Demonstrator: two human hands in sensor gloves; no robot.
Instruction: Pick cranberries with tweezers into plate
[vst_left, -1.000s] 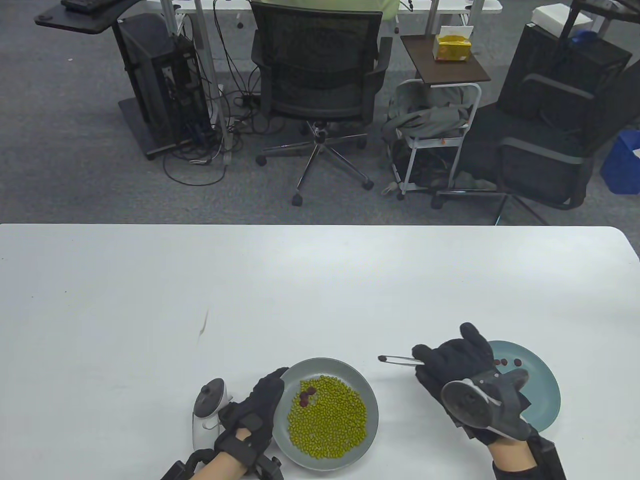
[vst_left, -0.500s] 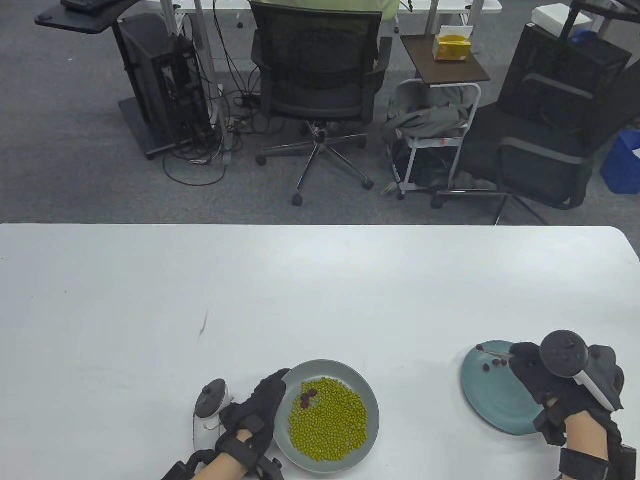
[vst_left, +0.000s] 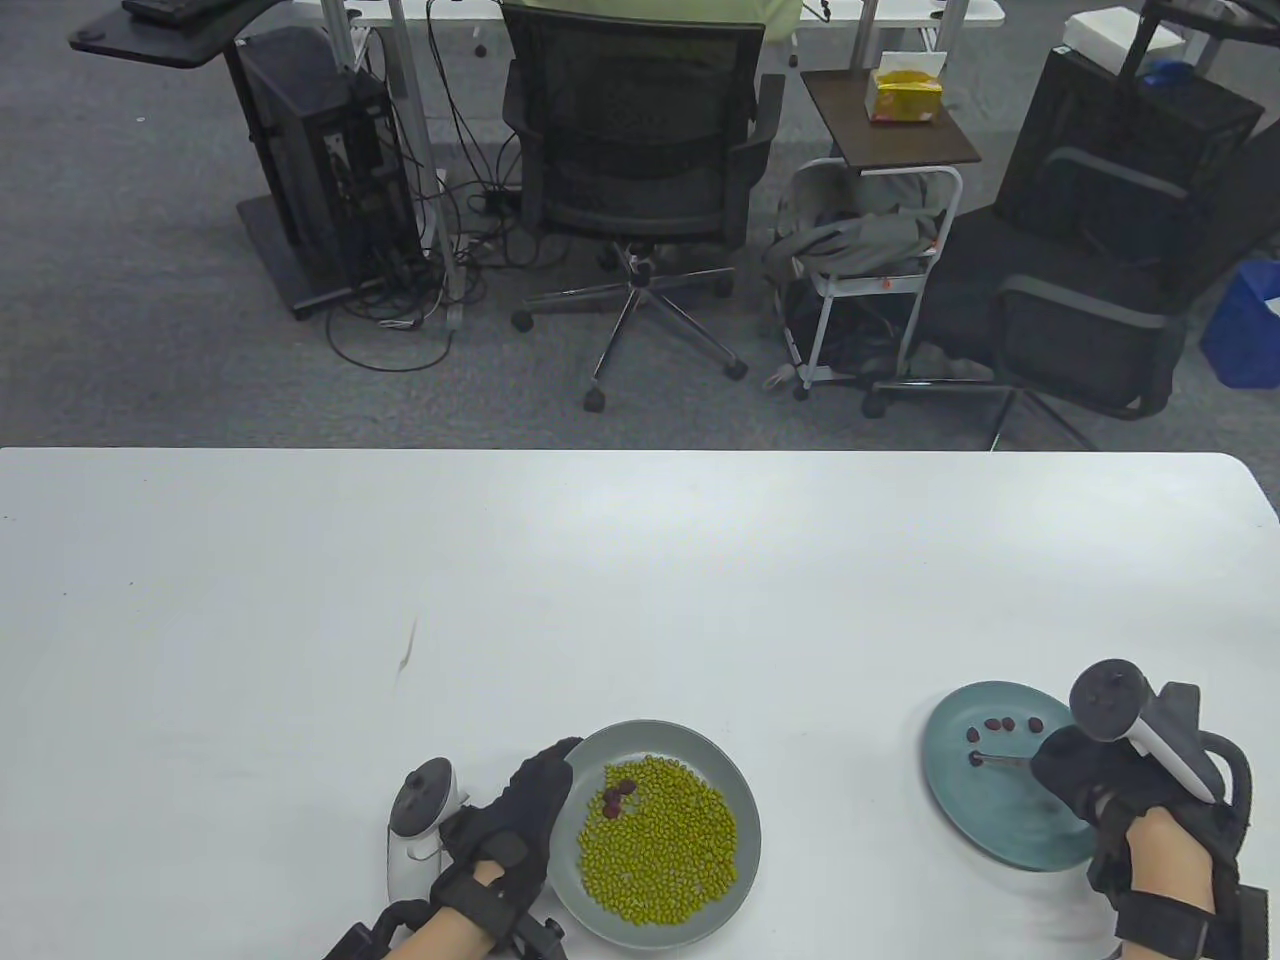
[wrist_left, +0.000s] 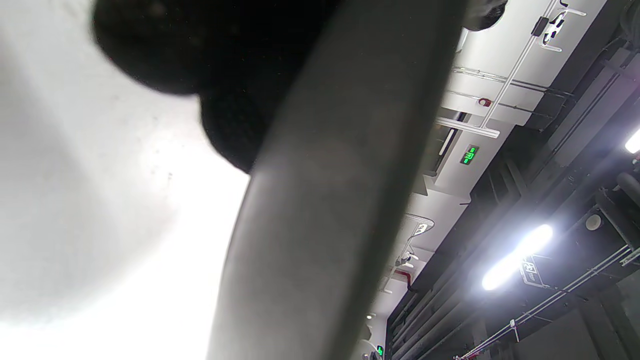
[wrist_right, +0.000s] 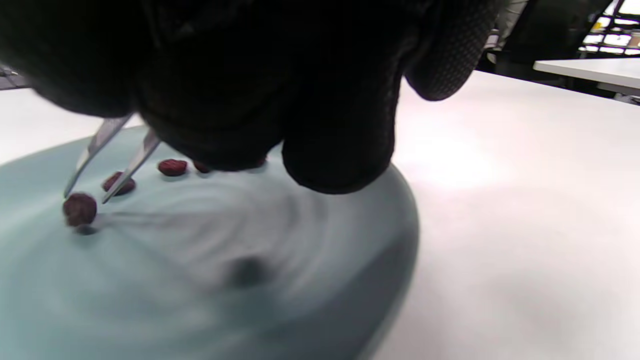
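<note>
The right hand (vst_left: 1120, 790) pinches the tweezers (wrist_right: 107, 150) in its fingers (wrist_right: 340, 125), tips parted just over a cranberry (wrist_right: 79, 209) lying on the teal plate (vst_left: 1000, 830). The remaining cranberries (vst_left: 618, 793) sit among green beans on the grey plate (vst_left: 745, 800), well to the left of those fingers, nearer the left hand (vst_left: 510, 820), which rests against that plate's rim; whether it grips the rim, I cannot tell.
</note>
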